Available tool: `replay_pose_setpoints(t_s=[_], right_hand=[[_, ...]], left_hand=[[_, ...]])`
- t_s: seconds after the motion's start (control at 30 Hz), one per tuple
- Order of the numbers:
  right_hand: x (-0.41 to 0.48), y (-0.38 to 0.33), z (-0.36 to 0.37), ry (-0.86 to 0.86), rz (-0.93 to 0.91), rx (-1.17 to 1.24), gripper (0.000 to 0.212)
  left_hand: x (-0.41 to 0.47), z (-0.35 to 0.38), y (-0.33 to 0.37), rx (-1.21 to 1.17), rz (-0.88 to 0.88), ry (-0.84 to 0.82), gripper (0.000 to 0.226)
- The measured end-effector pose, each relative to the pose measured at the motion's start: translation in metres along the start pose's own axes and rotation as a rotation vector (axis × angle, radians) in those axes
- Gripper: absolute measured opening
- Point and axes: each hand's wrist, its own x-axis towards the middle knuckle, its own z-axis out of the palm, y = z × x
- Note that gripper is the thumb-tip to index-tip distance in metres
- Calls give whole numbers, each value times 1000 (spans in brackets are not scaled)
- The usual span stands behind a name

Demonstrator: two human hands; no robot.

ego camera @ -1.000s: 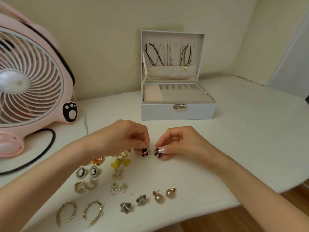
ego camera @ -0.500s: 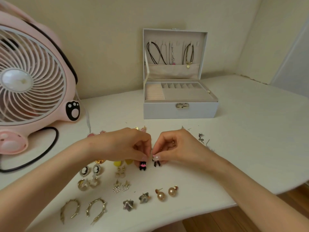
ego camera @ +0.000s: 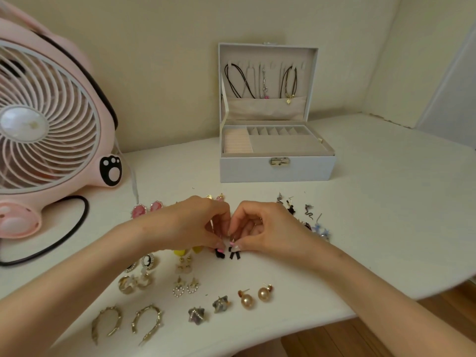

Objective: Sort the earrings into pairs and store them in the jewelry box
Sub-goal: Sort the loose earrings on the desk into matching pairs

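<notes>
Two small black bow earrings, one (ego camera: 219, 253) pinched in the left hand (ego camera: 192, 224) and one (ego camera: 235, 253) in the right hand (ego camera: 268, 228), touch the white table (ego camera: 386, 202) side by side, near the open jewelry box (ego camera: 277, 168).

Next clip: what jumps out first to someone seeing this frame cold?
Two hands, left hand and right hand, meet mid-table, each pinching a small black bow earring. A big pink fan fills the left side. An open jewelry box stands behind, with paired earrings such as the pearl studs laid out in front.
</notes>
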Motion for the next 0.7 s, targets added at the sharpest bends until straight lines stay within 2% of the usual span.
replay_pose_setpoints(t_s=[0.2, 0.53, 0.7], right_hand=[[2, 3, 2, 38, -15, -22, 28], [0, 3, 3, 52, -19, -25, 26], [-5, 1, -14, 131, -41, -62, 27]], left_hand=[[1, 1, 0, 77, 8, 23, 20], [1, 1, -1, -8, -6, 53, 15], [2, 1, -1, 42, 4, 115, 17]])
